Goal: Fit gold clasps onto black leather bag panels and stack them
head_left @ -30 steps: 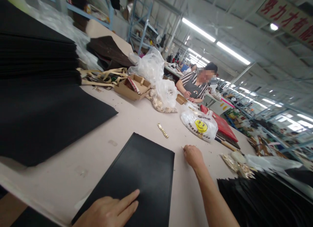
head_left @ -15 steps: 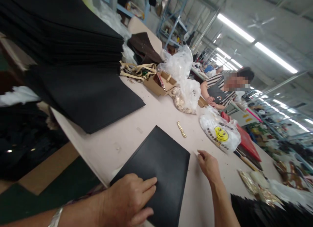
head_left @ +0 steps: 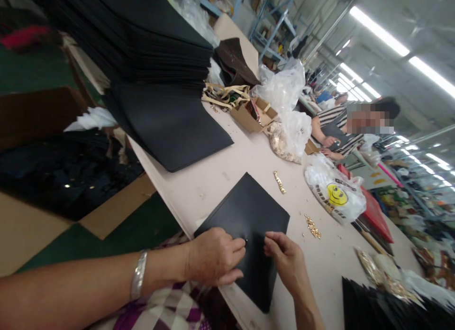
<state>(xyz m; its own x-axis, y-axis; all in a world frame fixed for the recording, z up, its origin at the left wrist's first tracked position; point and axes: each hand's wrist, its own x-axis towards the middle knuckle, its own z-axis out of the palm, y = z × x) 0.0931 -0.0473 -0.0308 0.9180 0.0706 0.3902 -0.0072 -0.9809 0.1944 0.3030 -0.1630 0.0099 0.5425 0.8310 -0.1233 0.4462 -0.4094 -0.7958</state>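
A black leather-like panel (head_left: 249, 206) lies at an angle near the table's front edge. On its left part rests my left hand (head_left: 216, 256), fingers slightly bent and thumb apart, gripping nothing visible. A tiny shiny dot (head_left: 246, 241) shows on the panel by the left fingertips; its kind is too small to tell. Over the panel's right part, my right hand (head_left: 284, 256) has thumb and forefinger pinched together; anything between them is too small to make out. To the right of the panel lie a loose pile of small gold metal pieces (head_left: 313, 226) and a row of gold pieces (head_left: 279, 181).
Tall stacks of black panels (head_left: 167, 126) stand at the left. Beyond are an open cardboard box (head_left: 249, 119), a plastic bag of small pieces (head_left: 284, 145) and a smiley-face bag (head_left: 334, 197). A co-worker (head_left: 341, 126) sits across the table. More black pieces (head_left: 377, 301) lie at the lower right.
My right hand has moved left from the bare table onto the panel, its fingers now pinched near my left hand. The gold pile has come into sight. The view has shifted.
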